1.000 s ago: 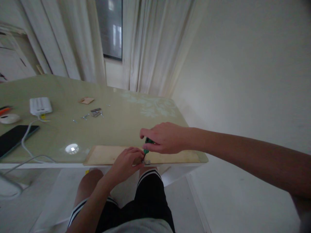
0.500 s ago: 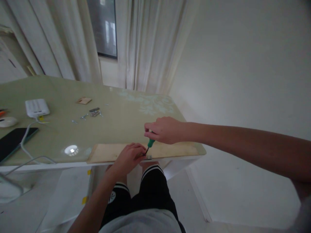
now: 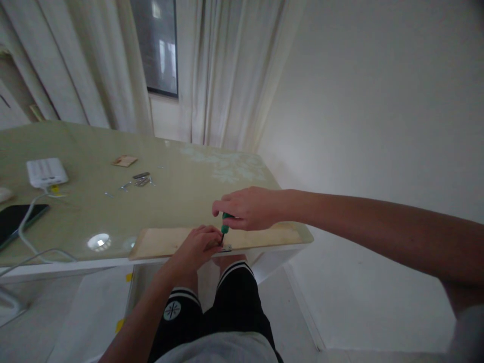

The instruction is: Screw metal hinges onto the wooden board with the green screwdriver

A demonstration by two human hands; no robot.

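Observation:
My right hand [image 3: 249, 207] grips the green handle of a screwdriver [image 3: 226, 227], with the index finger lifted off it. The shaft points down, nearly upright, at a small metal plate [image 3: 227, 248] on the near edge of a long, pale wooden board [image 3: 159, 243]. Close beside the tip, my left hand [image 3: 199, 246] rests on the board with its fingers pressed together. Whatever those fingers pinch is hidden, and so is the exact spot where the tip meets the metal. The board lies flat along the table's front edge.
On the green-topped table [image 3: 181, 196] lie several small screws and metal pieces [image 3: 142, 181] and a small wooden piece [image 3: 124, 161]. Farther left are a white power bank [image 3: 46, 172], a cable [image 3: 28, 217] and a dark phone [image 3: 18, 219]. A white wall [image 3: 378, 126] stands at right.
The view has shifted slightly. My right hand has turned the screwdriver more upright, and its index finger has come away from the handle. The left hand stays at the tip.

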